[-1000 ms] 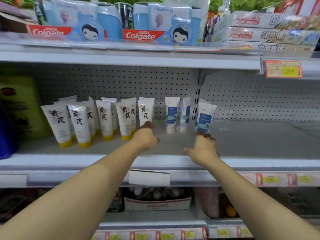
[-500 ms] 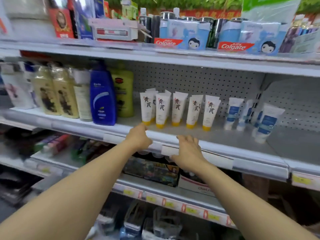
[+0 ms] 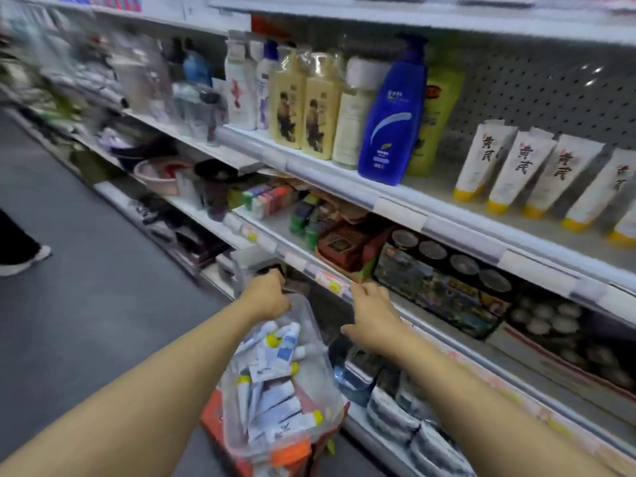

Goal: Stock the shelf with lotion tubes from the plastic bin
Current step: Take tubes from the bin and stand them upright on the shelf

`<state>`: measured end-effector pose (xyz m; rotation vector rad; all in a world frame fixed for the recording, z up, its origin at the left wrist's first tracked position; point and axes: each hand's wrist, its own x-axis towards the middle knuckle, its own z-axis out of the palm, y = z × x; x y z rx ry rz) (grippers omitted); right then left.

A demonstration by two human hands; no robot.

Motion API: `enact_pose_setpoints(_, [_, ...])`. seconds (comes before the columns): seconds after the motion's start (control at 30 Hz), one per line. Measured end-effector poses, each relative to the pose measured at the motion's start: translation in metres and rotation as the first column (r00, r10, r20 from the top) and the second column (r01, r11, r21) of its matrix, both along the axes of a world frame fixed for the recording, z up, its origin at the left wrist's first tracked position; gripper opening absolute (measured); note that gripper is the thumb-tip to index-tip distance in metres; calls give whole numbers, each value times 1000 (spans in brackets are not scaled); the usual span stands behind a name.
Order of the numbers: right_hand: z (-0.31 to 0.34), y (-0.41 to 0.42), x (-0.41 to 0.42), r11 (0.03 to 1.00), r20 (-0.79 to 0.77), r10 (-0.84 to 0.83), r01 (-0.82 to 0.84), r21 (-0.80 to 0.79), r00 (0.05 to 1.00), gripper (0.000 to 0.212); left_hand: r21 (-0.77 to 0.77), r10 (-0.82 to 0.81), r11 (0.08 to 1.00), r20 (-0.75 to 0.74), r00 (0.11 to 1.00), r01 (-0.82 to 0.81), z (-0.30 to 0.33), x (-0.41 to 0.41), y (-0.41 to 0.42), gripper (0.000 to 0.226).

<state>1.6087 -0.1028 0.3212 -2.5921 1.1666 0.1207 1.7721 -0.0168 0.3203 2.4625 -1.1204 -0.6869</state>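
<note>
A clear plastic bin (image 3: 331, 383) stands low in front of the shelving, filled with several white and blue lotion tubes (image 3: 275, 370) with yellow caps. My left hand (image 3: 266, 297) reaches down over the bin's far end; its fingers curl away from me and are hidden. To the right of the bin, my right hand (image 3: 370, 316) hovers with relaxed fingers and holds nothing. White tubes with yellow caps (image 3: 509, 170) stand in a row on the middle shelf (image 3: 447, 215) at upper right.
Tall bottles, one of them blue (image 3: 389, 122), stand left of the shelf tubes. Lower shelves hold boxes and packets. The bin rests on something red and orange (image 3: 220, 418). A person's foot (image 3: 20, 259) shows on the grey aisle floor at far left.
The view has swung left and down from the shelf. Both hands have dropped from the shelf edge to the bin, the left one over its far end.
</note>
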Motion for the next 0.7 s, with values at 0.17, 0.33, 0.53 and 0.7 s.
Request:
enact_pose_setpoints(0.17, [-44, 20, 34, 994, -109, 108, -103, 46, 988, 64, 86, 98, 992, -42, 994, -94, -50, 31, 43, 50])
enact_pose_setpoints(0.33, [-85, 27, 57, 980, -173, 179, -161, 117, 968, 62, 188, 207, 964, -84, 975, -189, -97, 48, 69, 49])
enact_pose_setpoints(0.53, [-141, 18, 81, 953, -257, 267, -214, 215, 929, 67, 261, 319, 926, -155, 935, -273, -154, 60, 84, 52])
enact_pose_setpoints(0.7, [-190, 1, 97, 927, -277, 323, -243, 286, 905, 66, 308, 357, 907, -206, 911, -286, -199, 61, 70, 51])
